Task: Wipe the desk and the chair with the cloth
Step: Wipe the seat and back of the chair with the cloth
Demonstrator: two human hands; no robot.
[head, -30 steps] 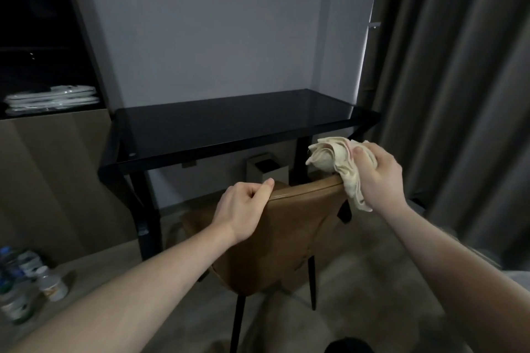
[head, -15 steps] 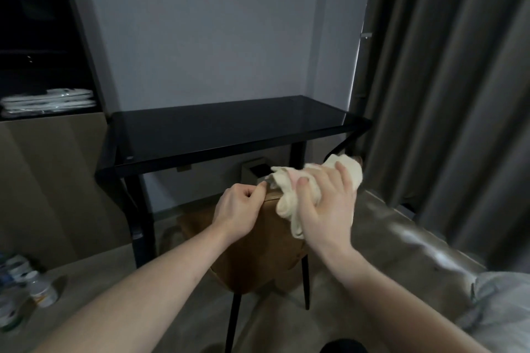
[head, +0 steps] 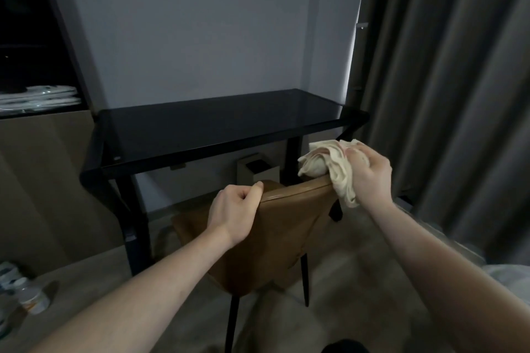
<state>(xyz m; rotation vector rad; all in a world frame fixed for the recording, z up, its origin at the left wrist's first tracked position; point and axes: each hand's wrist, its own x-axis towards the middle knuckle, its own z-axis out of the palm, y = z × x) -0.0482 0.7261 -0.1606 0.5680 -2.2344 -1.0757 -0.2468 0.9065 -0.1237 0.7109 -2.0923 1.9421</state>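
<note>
A grey curtain (head: pixel 447 94) hangs at right beside a black glass-topped desk (head: pixel 218 126) set against the wall. Before the desk stands a tan leather chair (head: pixel 275 241), its back toward the camera. The left hand (head: pixel 233 210) grasps the left end of the backrest's top edge, fingers curled over it. The right hand (head: pixel 371 173) clutches a bunched cream cloth (head: pixel 324 165), pressing it onto the backrest's right top corner. Small bottles (head: pixel 31 296) sit on the floor at lower left.

Both my forearms are bare to the frame's edge, no sleeves showing; left hand (head: pixel 233 213) and right hand (head: pixel 370 173) wear nothing.
</note>
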